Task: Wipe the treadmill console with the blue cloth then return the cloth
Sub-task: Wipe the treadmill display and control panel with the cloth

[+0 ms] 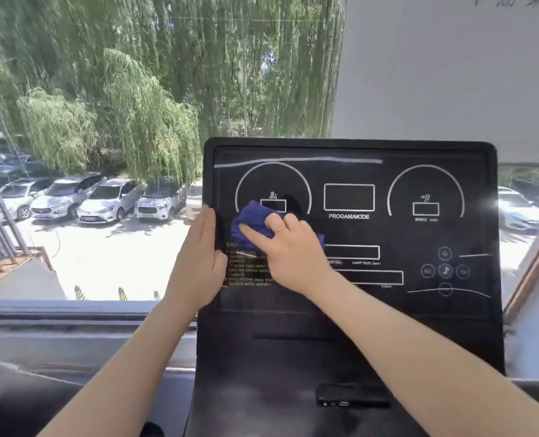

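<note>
Head view, frame centre: right hand [288,247] presses the cloth [249,222] flat-fingered on the console [388,310] to wipe, while left hand [199,260], fingers straight, steadies its edge.

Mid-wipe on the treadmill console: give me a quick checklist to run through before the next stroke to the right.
1. Blue cloth under right hand, pressed on the panel: ok.
2. Left hand steadying the console at its left edge: ok.
3. Path right toward the PROGAM/MODE window free of objects: ok.
4. Right side, speed dial and music buttons, not yet reached by the cloth: ok to continue.
5. Display lit or off: looks dark, cannot tell if powered.
6. Place to return the cloth: not in view, cannot tell.
</note>
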The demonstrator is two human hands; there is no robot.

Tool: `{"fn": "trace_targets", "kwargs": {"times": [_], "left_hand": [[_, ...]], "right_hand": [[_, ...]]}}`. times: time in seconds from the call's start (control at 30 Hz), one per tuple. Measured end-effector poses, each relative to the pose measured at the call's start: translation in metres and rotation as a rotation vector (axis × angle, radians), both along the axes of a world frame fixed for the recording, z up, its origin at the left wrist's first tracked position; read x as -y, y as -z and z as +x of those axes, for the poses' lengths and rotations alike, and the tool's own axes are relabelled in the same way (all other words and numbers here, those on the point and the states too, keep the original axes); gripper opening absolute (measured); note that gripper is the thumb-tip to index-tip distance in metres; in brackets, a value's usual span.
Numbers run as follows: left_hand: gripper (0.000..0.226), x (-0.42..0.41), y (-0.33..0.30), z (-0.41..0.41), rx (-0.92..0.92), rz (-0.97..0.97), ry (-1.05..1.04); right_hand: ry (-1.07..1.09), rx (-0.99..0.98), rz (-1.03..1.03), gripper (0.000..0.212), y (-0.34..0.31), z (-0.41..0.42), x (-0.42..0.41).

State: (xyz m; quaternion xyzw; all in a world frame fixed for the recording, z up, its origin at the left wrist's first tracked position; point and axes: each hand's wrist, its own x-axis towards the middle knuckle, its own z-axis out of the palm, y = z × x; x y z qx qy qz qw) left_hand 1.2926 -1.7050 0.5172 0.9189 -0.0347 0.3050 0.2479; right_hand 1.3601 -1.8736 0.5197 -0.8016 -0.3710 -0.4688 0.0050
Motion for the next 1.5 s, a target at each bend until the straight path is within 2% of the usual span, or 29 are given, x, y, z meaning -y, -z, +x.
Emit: {"fn": "trace_targets", "kwargs": {"times": [0.07, 0.17, 0.23, 0.3, 0.4, 0.5, 0.53, 0.6, 0.7, 0.77, 0.8, 0.9, 1.0, 1.1, 1.2, 1.27, 1.37, 1.5], "left_hand": [[0.07, -0.001, 0.019, -0.011, 0.011, 0.031, -0.001], [0.07, -0.008, 0.042, -0.031, -0.007, 0.076, -0.003], [0.069, -0.015, 0.055, -0.043, -0.03, 0.116, 0.016], [0.07, -0.022, 0.065, -0.053, -0.06, 0.152, 0.047], [0.07, -0.027, 0.073, -0.062, -0.116, 0.188, 0.06], [0.073, -0.025, 0.082, -0.065, -0.102, 0.27, 0.066], [0.071, -0.023, 0.085, -0.065, -0.109, 0.258, 0.071], [0.072, -0.017, 0.086, -0.067, -0.144, 0.169, 0.082], [0.068, -0.009, 0.088, -0.07, -0.194, 0.048, 0.125], [0.07, -0.008, 0.09, -0.07, -0.218, -0.01, 0.144], [0.071, -0.01, 0.091, -0.069, -0.211, -0.032, 0.152], [0.068, -0.019, 0.09, -0.065, -0.155, -0.072, 0.188], [0.065, -0.03, 0.09, -0.062, -0.111, -0.072, 0.182], [0.066, -0.028, 0.099, -0.06, -0.09, 0.038, 0.189], [0.069, -0.023, 0.104, -0.059, -0.103, 0.049, 0.149], [0.07, -0.02, 0.104, -0.06, -0.091, 0.087, 0.132], [0.07, -0.021, 0.104, -0.059, -0.09, 0.136, 0.137], [0.066, -0.017, 0.098, -0.064, -0.152, 0.074, 0.141]], "right_hand": [[0.025, 0.049, 0.002, 0.058, -0.004, 0.007, 0.021], [0.167, -0.025, 0.289, 0.056, -0.016, 0.013, 0.037], [0.213, -0.074, 0.39, 0.054, -0.004, 0.004, 0.024], [0.135, -0.112, 0.298, 0.055, 0.024, -0.013, 0.005], [-0.041, -0.138, 0.019, 0.057, 0.061, -0.039, -0.007], [-0.076, -0.155, -0.128, 0.061, 0.058, -0.039, 0.011], [-0.026, -0.147, -0.098, 0.062, 0.053, -0.037, 0.021], [0.118, -0.142, 0.107, 0.063, 0.043, -0.032, 0.046], [0.3, -0.286, 0.41, 0.062, 0.038, -0.038, 0.052], [0.363, -0.369, 0.494, 0.064, 0.05, -0.05, 0.023], [0.339, -0.359, 0.466, 0.066, 0.06, -0.058, 0.005], [0.25, -0.302, 0.198, 0.069, 0.093, -0.084, -0.039], [0.22, -0.324, 0.046, 0.073, 0.105, -0.097, -0.038], [0.201, -0.252, 0.02, 0.071, 0.101, -0.09, 0.002], [0.264, -0.264, 0.147, 0.069, 0.102, -0.082, 0.04], [0.264, -0.281, 0.177, 0.067, 0.111, -0.088, 0.034], [0.147, -0.269, 0.014, 0.06, 0.125, -0.1, 0.0], [0.042, -0.284, -0.152, 0.066, 0.122, -0.107, -0.011]]}}
